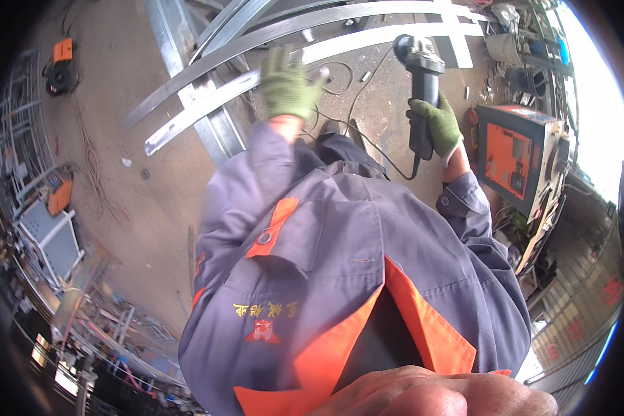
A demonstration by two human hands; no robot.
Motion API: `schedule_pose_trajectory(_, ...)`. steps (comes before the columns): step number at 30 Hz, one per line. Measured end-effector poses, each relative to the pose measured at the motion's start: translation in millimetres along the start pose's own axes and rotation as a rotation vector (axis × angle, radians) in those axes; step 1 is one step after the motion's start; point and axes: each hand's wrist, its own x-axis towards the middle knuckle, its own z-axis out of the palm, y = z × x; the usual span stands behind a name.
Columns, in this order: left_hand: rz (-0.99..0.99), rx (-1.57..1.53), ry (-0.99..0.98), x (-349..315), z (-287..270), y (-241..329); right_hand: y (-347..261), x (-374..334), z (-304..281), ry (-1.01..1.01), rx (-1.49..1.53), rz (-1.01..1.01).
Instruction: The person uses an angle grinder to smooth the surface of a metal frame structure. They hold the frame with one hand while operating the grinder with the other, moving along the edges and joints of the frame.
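My right hand (439,128), in a green glove, is wrapped around the black body of an angle grinder (423,90). The grinder's disc end points away from me, and its cord runs down from the handle. My left hand (289,87), also gloved in green, is smeared by motion over a bright metal bar (218,98). Its fingers look stretched out with the thumb apart, and nothing shows in them. Whether it touches the bar, I cannot tell. A second long metal bar (256,47) runs just beyond, and both cross a wider metal channel (218,132).
An orange and grey machine (509,156) stands at the right, with a white bucket (504,50) beyond it. Cables (97,173) trail over the floor at the left, near an orange and black device (62,66). Metal frames (21,118) line the left side.
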Motion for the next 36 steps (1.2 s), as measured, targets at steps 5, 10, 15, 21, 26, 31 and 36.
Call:
schedule_pose_trajectory(5,0.174,0.097,-0.311,15.0,-2.9,-76.5,8.7,-22.9,-66.3,0.058,0.307,-0.005)
schedule_pose_trajectory(10,0.131,-0.081,-0.579,41.7,-26.3,-82.6,21.3,-41.9,-98.5,0.043,0.388,-0.086)
schedule_pose_trajectory(15,0.019,0.008,-0.676,55.7,-27.2,-89.5,34.3,-37.9,-98.7,-0.024,0.487,0.026)
schedule_pose_trajectory(21,0.007,0.122,-0.64,51.3,-20.7,-78.1,17.0,-4.0,-45.5,-0.144,0.052,-0.021)
schedule_pose_trajectory(26,0.018,0.145,-0.602,47.9,-24.1,-72.6,-6.7,34.7,16.4,-0.228,-0.388,-0.169)
schedule_pose_trajectory(31,0.052,0.148,-0.558,46.0,-19.6,-77.8,-4.1,69.9,4.6,-0.115,-0.428,-0.13)
schedule_pose_trajectory(36,0.079,0.162,-0.559,46.2,-19.7,-78.2,-28.5,120.0,-77.7,0.195,-0.347,0.055)
